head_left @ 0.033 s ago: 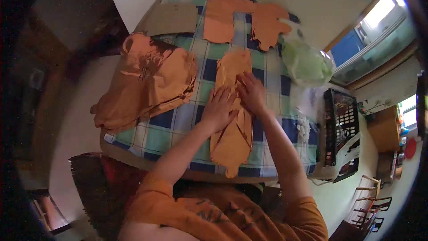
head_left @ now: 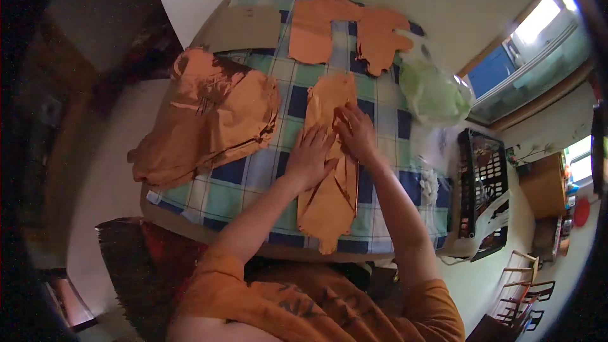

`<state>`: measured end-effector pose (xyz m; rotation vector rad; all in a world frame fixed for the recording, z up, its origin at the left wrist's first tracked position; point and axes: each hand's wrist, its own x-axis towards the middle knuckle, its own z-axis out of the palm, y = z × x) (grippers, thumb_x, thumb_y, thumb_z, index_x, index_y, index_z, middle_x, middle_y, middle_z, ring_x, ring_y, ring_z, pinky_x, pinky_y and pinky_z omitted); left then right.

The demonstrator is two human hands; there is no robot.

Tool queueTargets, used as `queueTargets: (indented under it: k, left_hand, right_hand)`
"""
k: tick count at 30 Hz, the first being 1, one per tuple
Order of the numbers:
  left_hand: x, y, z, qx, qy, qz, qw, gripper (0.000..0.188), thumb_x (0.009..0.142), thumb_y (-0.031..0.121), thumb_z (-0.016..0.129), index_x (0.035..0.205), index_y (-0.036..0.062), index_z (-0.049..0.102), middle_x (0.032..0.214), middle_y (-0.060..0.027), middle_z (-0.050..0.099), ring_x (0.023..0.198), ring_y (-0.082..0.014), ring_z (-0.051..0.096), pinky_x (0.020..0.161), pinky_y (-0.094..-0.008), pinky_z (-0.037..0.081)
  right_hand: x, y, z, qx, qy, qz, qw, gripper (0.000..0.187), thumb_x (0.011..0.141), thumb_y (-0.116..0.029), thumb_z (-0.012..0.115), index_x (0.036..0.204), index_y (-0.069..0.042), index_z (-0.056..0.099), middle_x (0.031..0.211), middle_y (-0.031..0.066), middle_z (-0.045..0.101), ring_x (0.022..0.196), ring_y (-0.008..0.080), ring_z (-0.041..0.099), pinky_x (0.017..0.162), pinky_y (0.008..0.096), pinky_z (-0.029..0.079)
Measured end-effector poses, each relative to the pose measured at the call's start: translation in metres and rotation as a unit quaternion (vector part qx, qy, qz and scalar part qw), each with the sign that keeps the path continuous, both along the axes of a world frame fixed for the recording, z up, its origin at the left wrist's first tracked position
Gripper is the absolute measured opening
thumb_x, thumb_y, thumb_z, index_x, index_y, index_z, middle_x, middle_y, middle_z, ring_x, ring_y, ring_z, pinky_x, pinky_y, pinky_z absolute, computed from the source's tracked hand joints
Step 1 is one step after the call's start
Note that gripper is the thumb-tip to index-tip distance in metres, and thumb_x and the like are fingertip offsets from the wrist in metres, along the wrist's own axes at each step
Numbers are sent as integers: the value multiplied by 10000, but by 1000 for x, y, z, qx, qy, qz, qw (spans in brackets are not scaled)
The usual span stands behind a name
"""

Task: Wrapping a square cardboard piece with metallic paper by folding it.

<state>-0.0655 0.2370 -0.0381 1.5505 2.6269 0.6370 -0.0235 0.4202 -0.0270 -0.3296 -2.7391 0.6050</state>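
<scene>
A flat, copper-coloured foil balloon point(head_left: 329, 215), folded into a long strip with a small tab at its near end, lies lengthwise in front of me on a checked cloth. My left hand point(head_left: 310, 158) rests palm down on its middle, fingers stretched out. Just right of it, my right hand point(head_left: 356, 133) presses on the balloon's right side with its fingers slightly bent. Neither hand grips anything. Creases run across the foil below my hands. To the left lies a larger, wrinkled pile of copper foil point(head_left: 215, 120). Two flat orange foil shapes point(head_left: 311, 31) touch at the far side.
The blue, green and white checked cloth point(head_left: 247, 180) covers a table. A brown cardboard sheet point(head_left: 244, 28) lies at the far left. Along the right are a pale green plastic bag point(head_left: 434, 92), a crumpled white bundle point(head_left: 429, 187) and a black crate point(head_left: 484, 168).
</scene>
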Motion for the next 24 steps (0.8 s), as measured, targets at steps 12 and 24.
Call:
queueTargets:
  k: [12, 24]
  left_hand:
    - [12, -1, -6, 22, 26, -2, 999, 609, 943, 417, 450, 1431, 63, 365, 1506, -150, 293, 1430, -302, 181, 1157, -513, 102]
    - [0, 3, -7, 13, -5, 4, 1000, 605, 916, 437, 492, 1377, 49, 437, 1475, -125, 345, 1413, -296, 220, 1153, -514, 133]
  right_hand:
    - [-62, 65, -12, -111, 41, -54, 992, 327, 920, -230, 551, 1184, -42, 594, 1127, 187, 631, 961, 338, 623, 858, 421, 483]
    - [158, -59, 44, -520, -109, -21, 847, 236, 979, -180, 537, 981, 32, 641, 885, 57, 671, 832, 120, 622, 756, 264, 503]
